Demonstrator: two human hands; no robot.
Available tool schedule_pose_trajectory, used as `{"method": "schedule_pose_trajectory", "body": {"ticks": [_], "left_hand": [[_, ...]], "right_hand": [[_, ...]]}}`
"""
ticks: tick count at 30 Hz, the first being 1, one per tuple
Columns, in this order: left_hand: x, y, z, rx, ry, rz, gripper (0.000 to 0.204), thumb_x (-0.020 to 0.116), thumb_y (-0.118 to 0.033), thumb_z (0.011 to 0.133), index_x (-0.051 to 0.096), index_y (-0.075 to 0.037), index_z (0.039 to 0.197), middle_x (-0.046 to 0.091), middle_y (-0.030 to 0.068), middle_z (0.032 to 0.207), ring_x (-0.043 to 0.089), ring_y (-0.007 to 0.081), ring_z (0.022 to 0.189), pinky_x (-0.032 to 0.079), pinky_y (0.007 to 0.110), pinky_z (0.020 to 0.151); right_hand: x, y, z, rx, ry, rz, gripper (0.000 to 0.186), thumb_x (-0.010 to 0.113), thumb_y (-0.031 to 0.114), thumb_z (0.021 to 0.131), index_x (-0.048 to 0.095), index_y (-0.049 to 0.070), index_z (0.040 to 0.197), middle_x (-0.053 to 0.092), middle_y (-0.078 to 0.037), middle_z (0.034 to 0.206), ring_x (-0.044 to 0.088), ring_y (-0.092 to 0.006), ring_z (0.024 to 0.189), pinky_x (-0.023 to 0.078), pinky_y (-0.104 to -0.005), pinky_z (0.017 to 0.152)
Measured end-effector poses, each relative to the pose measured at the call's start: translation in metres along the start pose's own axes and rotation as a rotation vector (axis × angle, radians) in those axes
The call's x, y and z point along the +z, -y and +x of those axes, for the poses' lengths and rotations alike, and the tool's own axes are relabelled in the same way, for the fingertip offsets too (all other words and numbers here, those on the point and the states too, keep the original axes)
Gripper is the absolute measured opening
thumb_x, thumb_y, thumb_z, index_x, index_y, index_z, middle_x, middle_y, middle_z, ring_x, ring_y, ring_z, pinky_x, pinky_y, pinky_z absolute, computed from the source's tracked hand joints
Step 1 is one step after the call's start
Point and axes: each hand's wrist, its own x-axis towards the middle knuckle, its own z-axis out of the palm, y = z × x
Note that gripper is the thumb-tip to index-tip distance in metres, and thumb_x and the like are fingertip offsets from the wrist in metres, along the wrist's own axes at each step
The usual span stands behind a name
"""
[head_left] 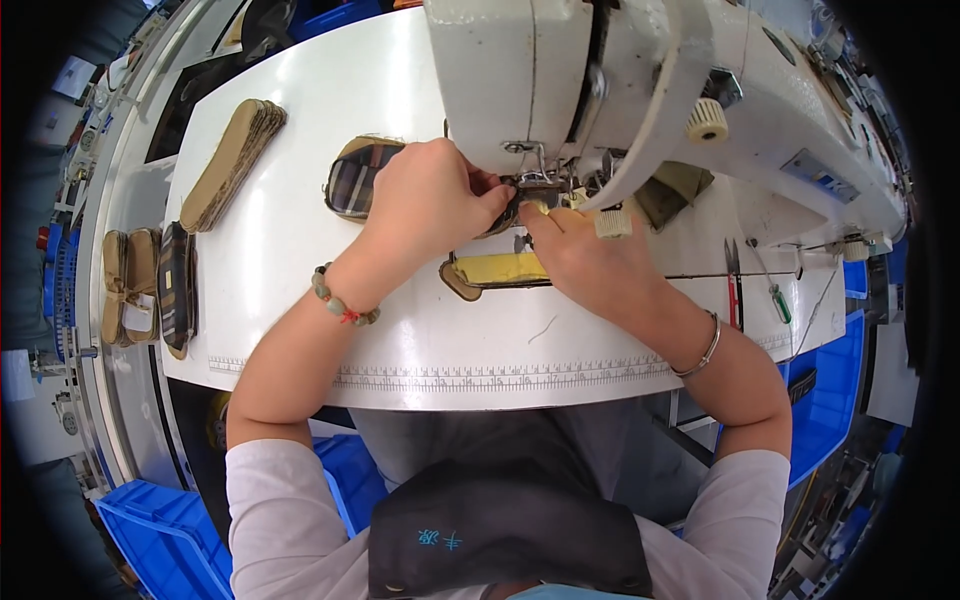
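At the needle of a white sewing machine (545, 180), both my hands work close together. My left hand (425, 200) is closed, thumb and forefinger pinching the edge of a small dark fabric piece (510, 212) beside the presser foot. My right hand (595, 245) is curled in from the right, fingertips pressed together at the same piece; they partly hide it. Left of my left hand lies a rounded plaid fabric piece (350, 185) with a dark edge, partly covered by the hand. Just in front of my hands lies a yellow strip (495, 268) over a tan sole-shaped piece (460, 285).
A stack of tan insoles (235, 165) lies at the left, near tied tan bundles (130, 285) and plaid pieces (178, 290). Olive fabric (675, 190) sits behind my right hand. Red-handled scissors (734, 285) and a green-handled screwdriver (780, 303) lie right. A printed ruler (480, 380) lines the front edge.
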Motion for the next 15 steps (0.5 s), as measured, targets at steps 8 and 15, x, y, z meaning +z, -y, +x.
{"method": "schedule_pose_trajectory", "body": {"ticks": [8, 15], "left_hand": [[-0.019, -0.025, -0.007, -0.183, 0.219, 0.169, 0.025, 0.076, -0.033, 0.079, 0.077, -0.007, 0.080, 0.071, 0.0086, 0.076, 0.068, 0.0298, 0.076, 0.055, 0.041, 0.069], [-0.007, -0.007, -0.009, 0.111, 0.097, 0.241, 0.032, 0.073, -0.036, 0.082, 0.077, -0.005, 0.088, 0.068, 0.0113, 0.090, 0.063, 0.0303, 0.094, 0.050, 0.044, 0.079]], "right_hand": [[-0.001, 0.000, -0.002, 0.006, -0.012, -0.050, 0.034, 0.068, 0.005, 0.081, 0.072, 0.004, 0.115, 0.063, -0.006, 0.064, 0.064, -0.0246, 0.053, 0.050, -0.0366, 0.047], [-0.001, -0.002, 0.001, -0.018, -0.104, 0.047, 0.030, 0.068, 0.008, 0.082, 0.073, 0.008, 0.112, 0.064, -0.005, 0.064, 0.064, -0.0241, 0.053, 0.050, -0.0364, 0.047]]}}
